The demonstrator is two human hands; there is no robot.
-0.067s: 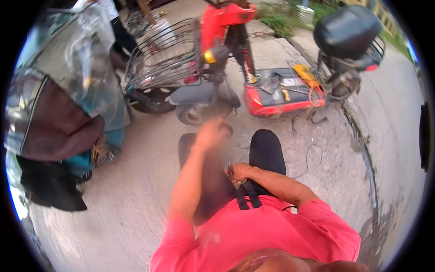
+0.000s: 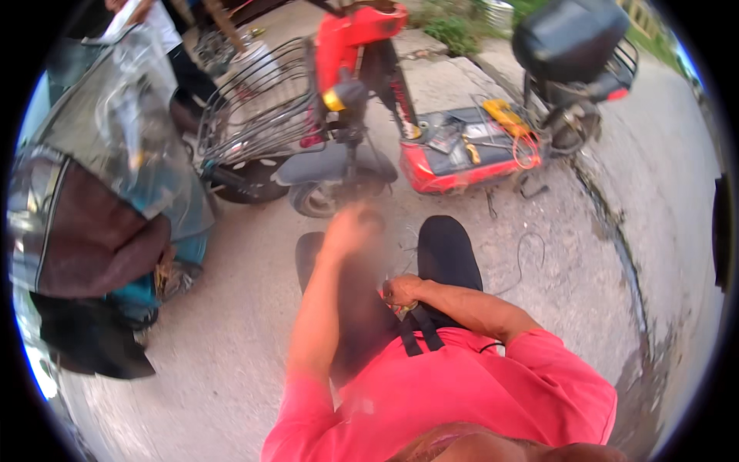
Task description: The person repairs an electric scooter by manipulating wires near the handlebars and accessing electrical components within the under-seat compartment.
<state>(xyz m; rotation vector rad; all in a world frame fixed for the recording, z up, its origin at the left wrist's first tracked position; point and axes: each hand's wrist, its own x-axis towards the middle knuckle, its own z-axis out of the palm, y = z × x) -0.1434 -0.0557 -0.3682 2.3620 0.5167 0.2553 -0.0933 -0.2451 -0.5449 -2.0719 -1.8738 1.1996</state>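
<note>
My left hand (image 2: 348, 232) is raised over my left thigh, smeared by motion. Its fingers look curled by a dark, blurred thing (image 2: 372, 223) whose kind I cannot make out. Low between my thighs, my right hand (image 2: 402, 290) is closed, with its fingers pressed together. Small red and yellowish bits (image 2: 402, 309) show just below that hand; what its fingers grip is hidden. Beyond my knees stands a red electric scooter (image 2: 431, 182). On its dark footboard lie a yellow meter (image 2: 506, 117) with leads and a yellow-handled tool (image 2: 472, 152).
A wire basket (image 2: 250, 115) is at the scooter's front, and a black top box (image 2: 570, 38) at its rear. A plastic-draped vehicle (image 2: 146, 146) with a brown cover stands at left, near another person (image 2: 165, 35). Thin wire (image 2: 531, 258) lies on the concrete at right.
The whole view has shifted slightly, moving the scooter left and up in the picture. My left hand is a little further left and more blurred; my right hand stays nearly in place.
</note>
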